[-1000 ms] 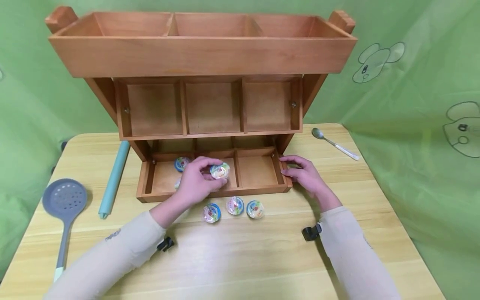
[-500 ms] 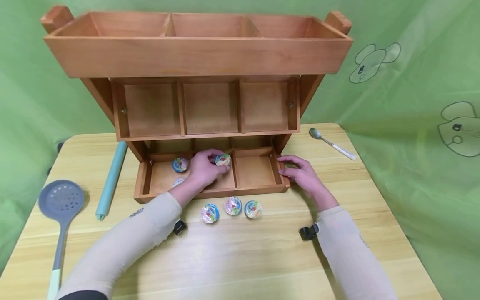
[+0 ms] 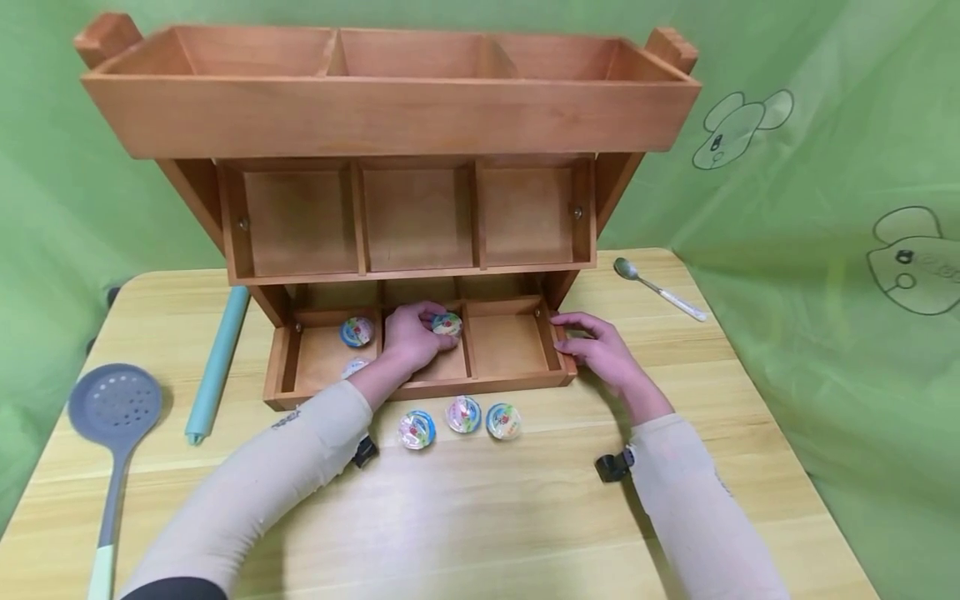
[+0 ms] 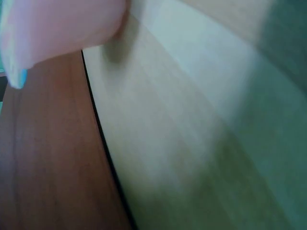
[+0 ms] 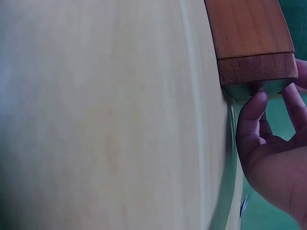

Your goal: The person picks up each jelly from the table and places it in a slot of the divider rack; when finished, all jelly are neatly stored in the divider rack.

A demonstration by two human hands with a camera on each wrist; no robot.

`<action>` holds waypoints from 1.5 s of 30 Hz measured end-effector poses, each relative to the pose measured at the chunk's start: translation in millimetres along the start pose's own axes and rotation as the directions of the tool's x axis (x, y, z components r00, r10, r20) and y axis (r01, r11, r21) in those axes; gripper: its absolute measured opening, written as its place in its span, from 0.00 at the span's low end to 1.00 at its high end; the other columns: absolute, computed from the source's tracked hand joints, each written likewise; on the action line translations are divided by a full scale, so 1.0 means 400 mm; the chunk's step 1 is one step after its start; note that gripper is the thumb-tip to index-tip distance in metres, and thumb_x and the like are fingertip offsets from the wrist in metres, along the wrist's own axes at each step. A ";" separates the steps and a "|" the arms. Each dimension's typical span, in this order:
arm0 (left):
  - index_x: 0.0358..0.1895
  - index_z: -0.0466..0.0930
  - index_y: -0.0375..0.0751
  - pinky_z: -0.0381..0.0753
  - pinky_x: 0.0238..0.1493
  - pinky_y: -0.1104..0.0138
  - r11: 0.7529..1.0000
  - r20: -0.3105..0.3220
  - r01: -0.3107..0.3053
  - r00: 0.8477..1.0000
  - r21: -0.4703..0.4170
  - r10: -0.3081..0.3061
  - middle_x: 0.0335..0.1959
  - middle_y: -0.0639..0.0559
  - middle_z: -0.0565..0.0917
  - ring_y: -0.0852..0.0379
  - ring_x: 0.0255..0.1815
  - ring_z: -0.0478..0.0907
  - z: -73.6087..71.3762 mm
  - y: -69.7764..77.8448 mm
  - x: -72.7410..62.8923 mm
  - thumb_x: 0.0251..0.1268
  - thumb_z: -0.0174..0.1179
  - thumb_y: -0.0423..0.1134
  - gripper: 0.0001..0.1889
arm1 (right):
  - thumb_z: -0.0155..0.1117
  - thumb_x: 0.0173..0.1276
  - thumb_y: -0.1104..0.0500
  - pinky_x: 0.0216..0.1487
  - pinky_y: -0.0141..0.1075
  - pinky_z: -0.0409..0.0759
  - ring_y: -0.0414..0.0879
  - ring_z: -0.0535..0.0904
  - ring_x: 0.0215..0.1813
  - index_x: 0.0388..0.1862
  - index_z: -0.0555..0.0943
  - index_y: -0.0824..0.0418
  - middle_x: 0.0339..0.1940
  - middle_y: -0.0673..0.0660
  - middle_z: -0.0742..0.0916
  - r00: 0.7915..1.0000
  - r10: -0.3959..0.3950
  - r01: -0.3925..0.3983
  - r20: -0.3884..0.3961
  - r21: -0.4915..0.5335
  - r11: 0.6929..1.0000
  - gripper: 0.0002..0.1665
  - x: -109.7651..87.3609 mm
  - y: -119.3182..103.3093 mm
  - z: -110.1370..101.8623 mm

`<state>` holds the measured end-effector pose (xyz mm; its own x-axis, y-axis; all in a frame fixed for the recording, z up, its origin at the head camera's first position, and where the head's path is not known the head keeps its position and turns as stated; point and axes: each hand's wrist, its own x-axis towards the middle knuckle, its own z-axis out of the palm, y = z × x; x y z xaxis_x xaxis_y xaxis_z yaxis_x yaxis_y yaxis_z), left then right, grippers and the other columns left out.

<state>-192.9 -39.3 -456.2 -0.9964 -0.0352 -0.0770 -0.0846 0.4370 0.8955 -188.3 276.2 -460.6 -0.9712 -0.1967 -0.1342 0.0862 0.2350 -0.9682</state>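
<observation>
A wooden three-tier rack (image 3: 390, 117) stands on the table, each tier split into three compartments. In the middle compartment of its bottom tray (image 3: 495, 382), my left hand (image 3: 411, 340) holds a small jelly cup (image 3: 447, 324) by its side, its printed lid showing. The left compartment has a jelly cup (image 3: 356, 332) at the back and another cup (image 3: 354, 366) partly hidden by my left wrist. My right hand (image 3: 602, 350) grips the tray's right end with thumb and fingertips; in the right wrist view the thumb (image 5: 252, 112) presses on the wooden end (image 5: 259, 69).
Three more jelly cups lie before the tray: a left one (image 3: 416, 429), a middle one (image 3: 463, 414) and a right one (image 3: 503, 421). A slotted turner (image 3: 116, 408) and a teal rolled tube (image 3: 218, 367) lie at left. A spoon (image 3: 660, 289) is at right.
My left hand has moved the jelly cup back and slightly right, down into the middle compartment. The right hand keeps its place on the tray's end.
</observation>
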 end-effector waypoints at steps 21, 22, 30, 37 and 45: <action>0.49 0.85 0.38 0.79 0.48 0.60 0.998 -0.003 -0.025 1.000 0.059 0.026 0.42 0.44 0.83 0.49 0.45 0.79 -0.015 0.004 -0.005 0.46 0.80 0.40 0.24 | 0.65 0.65 0.69 0.32 0.33 0.75 0.43 0.72 0.32 0.62 0.78 0.67 0.57 0.60 0.78 1.000 0.000 0.000 0.006 -0.033 0.999 0.25 0.002 -0.006 -0.002; 0.51 0.85 0.38 0.79 0.48 0.59 0.996 -0.002 -0.043 0.999 0.082 0.043 0.43 0.44 0.84 0.49 0.45 0.80 -0.019 0.007 -0.009 0.49 0.79 0.40 0.24 | 0.65 0.65 0.69 0.32 0.34 0.75 0.44 0.72 0.32 0.62 0.78 0.67 0.57 0.60 0.78 1.000 0.000 0.000 0.007 -0.035 0.999 0.25 0.001 -0.007 -0.001; 0.59 0.79 0.35 0.76 0.55 0.54 0.970 -0.001 -0.192 0.981 0.148 0.194 0.53 0.39 0.82 0.41 0.53 0.77 -0.068 0.027 -0.077 0.60 0.69 0.39 0.24 | 0.65 0.66 0.69 0.32 0.32 0.75 0.43 0.72 0.33 0.62 0.78 0.68 0.58 0.60 0.78 1.000 0.006 -0.006 0.003 -0.041 0.999 0.25 -0.002 -0.007 -0.001; 0.58 0.78 0.31 0.82 0.47 0.59 0.971 -0.007 -0.238 0.971 0.007 0.238 0.49 0.38 0.81 0.40 0.48 0.79 -0.107 0.039 -0.164 0.58 0.71 0.33 0.24 | 0.65 0.66 0.69 0.32 0.31 0.75 0.42 0.72 0.34 0.63 0.77 0.68 0.60 0.64 0.77 1.000 0.011 -0.011 0.008 -0.041 0.999 0.25 -0.002 -0.009 0.000; 0.57 0.79 0.35 0.83 0.49 0.60 0.975 -0.010 -0.189 0.982 -0.115 0.189 0.48 0.42 0.81 0.41 0.47 0.81 -0.128 0.025 -0.272 0.53 0.74 0.29 0.25 | 0.64 0.66 0.70 0.32 0.31 0.75 0.43 0.73 0.35 0.62 0.78 0.68 0.59 0.61 0.77 1.000 -0.001 0.000 -0.005 -0.034 0.999 0.24 0.000 -0.002 0.000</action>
<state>-85.5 -77.0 -416.6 -0.9944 0.0396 0.0982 0.1057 0.3294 0.9382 -188.3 275.9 -459.9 -0.9725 -0.1917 -0.1326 0.0784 0.2667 -0.9606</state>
